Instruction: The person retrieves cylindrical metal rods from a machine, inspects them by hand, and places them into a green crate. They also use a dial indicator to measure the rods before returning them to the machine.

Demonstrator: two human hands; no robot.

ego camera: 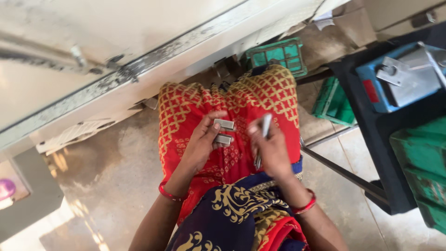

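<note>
Two small flat grey metal pieces (224, 130) sit at frame centre, stacked one just above the other, pinched at their left ends by the fingertips of the left hand (200, 145). Left hand is closed on them, thumb on top, pieces poking out right of the fingers. Just to the right, a thin metal strip (263, 139) runs near-vertical, slightly tilted, gripped by the right hand (272, 149); its top end sticks up above the fingers, bottom end shows below the palm. Right hand closed around strip. Strip and pieces near each other, not touching. Both hands hover over the lap, above a red and yellow patterned cloth (274, 95). Red bangles (170, 194) on both wrists. Dark blue cloth with gold print (234, 209) at bottom centre. Around this: bare concrete floor (111, 181) lower left, pale metal machine frame (153, 56) across upper left, green plastic crate (278, 53) at top centre, another green crate (333, 103) right of the knee. Far right: black stand (381, 153) carrying a blue box with a metal plate (403, 76); green bin (425, 167) at right edge.
</note>
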